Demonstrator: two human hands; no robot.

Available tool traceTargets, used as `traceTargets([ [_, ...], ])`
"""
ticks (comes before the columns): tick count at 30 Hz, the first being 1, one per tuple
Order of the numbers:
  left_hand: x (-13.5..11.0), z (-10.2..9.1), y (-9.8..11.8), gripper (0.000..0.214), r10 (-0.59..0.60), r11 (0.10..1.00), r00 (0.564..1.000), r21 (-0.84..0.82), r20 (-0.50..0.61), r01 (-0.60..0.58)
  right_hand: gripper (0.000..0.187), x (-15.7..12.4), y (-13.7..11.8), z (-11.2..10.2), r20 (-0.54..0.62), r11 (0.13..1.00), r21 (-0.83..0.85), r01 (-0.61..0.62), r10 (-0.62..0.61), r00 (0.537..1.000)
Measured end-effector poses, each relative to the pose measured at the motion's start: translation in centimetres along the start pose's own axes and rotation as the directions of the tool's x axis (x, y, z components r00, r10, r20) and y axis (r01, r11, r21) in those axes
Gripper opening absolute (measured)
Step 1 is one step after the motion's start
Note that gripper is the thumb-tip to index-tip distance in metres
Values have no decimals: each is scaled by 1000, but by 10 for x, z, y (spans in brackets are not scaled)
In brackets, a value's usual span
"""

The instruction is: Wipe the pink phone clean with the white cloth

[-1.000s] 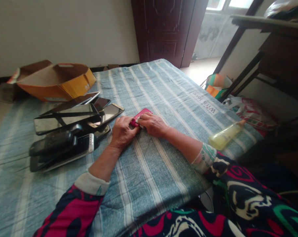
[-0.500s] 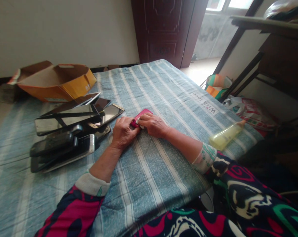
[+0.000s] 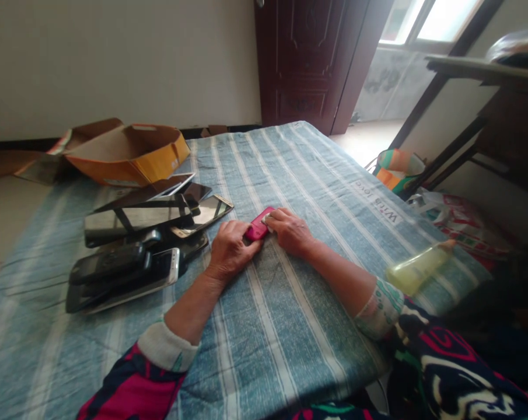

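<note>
A small pink phone (image 3: 258,228) lies on the striped cloth in front of me. My left hand (image 3: 232,248) grips its near left end between thumb and fingers. Pressed to the phone's right side is my right hand (image 3: 290,231), its fingers closed on a small white wipe (image 3: 266,220); most of the wipe is hidden under the fingers. Left of my hands lies a pile of phones, among them a dark one with a glossy screen (image 3: 136,219), a white-edged one (image 3: 174,265) and a thick black one (image 3: 108,262).
An open orange cardboard box (image 3: 145,166) stands behind the pile. On the right of the striped tablecloth (image 3: 316,291) lies a bottle of yellowish liquid (image 3: 416,271). Plastic bags (image 3: 460,219) sit beyond the right edge, below a dark wooden shelf (image 3: 486,70).
The view has shifted, so everything sits further right and lower. My right hand has slid toward the phone's right edge, showing more of its pink face. My left hand keeps its hold.
</note>
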State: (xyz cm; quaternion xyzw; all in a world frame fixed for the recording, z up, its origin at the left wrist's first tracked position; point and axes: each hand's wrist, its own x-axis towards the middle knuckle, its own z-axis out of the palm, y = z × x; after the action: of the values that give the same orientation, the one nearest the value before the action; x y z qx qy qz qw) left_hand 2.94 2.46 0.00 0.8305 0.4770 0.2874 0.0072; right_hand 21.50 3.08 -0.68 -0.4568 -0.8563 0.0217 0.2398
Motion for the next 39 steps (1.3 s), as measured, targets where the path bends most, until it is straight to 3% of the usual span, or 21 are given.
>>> traceTargets([
  [3,-1,-1,0,14,-1,1000,1000,-2,1,1,24,-3,-1,1,-42,1000,-1,11,-11,999],
  [10,-3,-1,-2,11,-19,1000,1000,4,21,19,26,-6,-24,4,-69,979,74,192,-187,980],
  [15,-3,-2,-1,8,-49,998,999,-49,10,50,27,-5,-16,4,-106,984,56,171,-164,981],
  [20,-2,-8,3,12,-108,987,994,-116,13,109,30,-3,0,4,-310,996,47,72,-54,949],
  [24,-3,-12,5,14,-140,974,989,-177,38,144,29,-2,-7,3,-443,980,60,190,-144,885],
  [30,-5,-14,3,18,-91,984,996,-154,16,92,30,-3,-23,6,-432,954,47,297,-248,867],
  [39,-8,-4,-5,23,-17,990,993,-140,-116,1,33,6,-4,11,-447,987,4,163,-144,883],
])
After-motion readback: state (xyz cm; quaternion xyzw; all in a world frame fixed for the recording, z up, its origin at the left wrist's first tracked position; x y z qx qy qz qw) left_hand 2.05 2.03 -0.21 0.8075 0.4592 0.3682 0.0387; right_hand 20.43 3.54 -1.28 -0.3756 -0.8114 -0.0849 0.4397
